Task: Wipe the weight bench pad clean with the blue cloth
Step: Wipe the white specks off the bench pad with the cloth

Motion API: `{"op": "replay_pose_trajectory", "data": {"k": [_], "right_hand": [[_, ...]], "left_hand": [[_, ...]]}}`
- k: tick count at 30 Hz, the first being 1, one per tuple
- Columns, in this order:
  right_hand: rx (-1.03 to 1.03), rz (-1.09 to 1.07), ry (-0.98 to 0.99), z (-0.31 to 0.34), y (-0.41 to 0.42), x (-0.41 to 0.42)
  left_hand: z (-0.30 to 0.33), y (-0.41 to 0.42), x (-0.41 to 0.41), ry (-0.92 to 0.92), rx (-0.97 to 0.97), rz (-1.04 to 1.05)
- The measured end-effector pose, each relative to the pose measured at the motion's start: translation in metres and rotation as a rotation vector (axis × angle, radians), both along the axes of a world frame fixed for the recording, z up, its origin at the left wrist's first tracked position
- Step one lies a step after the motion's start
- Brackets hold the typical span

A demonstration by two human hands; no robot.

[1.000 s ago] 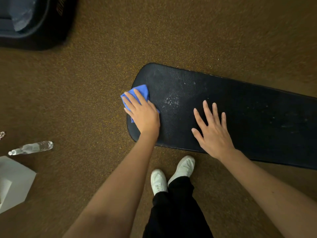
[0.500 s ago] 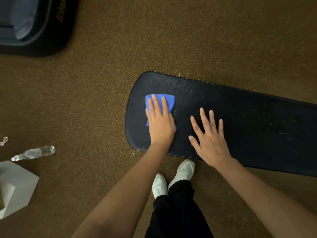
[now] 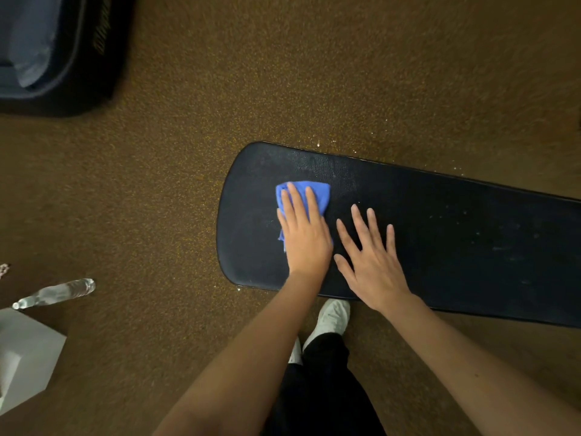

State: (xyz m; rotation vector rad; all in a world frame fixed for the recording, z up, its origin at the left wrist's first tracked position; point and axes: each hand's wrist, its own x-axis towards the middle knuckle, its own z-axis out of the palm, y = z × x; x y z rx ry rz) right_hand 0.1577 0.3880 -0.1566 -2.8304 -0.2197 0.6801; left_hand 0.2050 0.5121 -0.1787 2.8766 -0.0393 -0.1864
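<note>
— Pad (image 3: 456, 234), black and long, lies across the brown carpet (image 3: 283, 73), rounded end to our left. We see pale specks scattered on its right half.

— And the cloth (image 3: 317, 191)? We spot it near that rounded end, blue, folded, flat on the pad.

— Left hand (image 3: 305, 237) presses it down, fingers straight and together on top, not curled round it.

— Right hand (image 3: 371, 262) sits just beside, fingers spread wide, palm flat on bare pad.

— We note a bottle (image 3: 55, 292) lying on the carpet far left, a white box (image 3: 28, 357) near it.

— White shoes (image 3: 333, 317) below the pad's near edge.
</note>
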Motion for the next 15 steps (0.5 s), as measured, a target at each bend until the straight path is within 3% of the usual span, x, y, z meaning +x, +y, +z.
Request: {"op": "replay_pose_trajectory", "data": {"k": [3,10,15], "right_hand": [[0.003,-0.007,0.009,0.001,-0.003,-0.001],[0.036,-0.038,0.006,0.002,0.001,0.001],[0.088,-0.168,-0.019,0.008,0.006,0.005]], "left_hand": [[-0.003,0.016,-0.005,0.002,0.049,-0.105],[-0.005,0.016,0.007,0.030,0.000,0.238],[0.015,-0.017,-0.010,0.113,-0.115,0.116]]}}
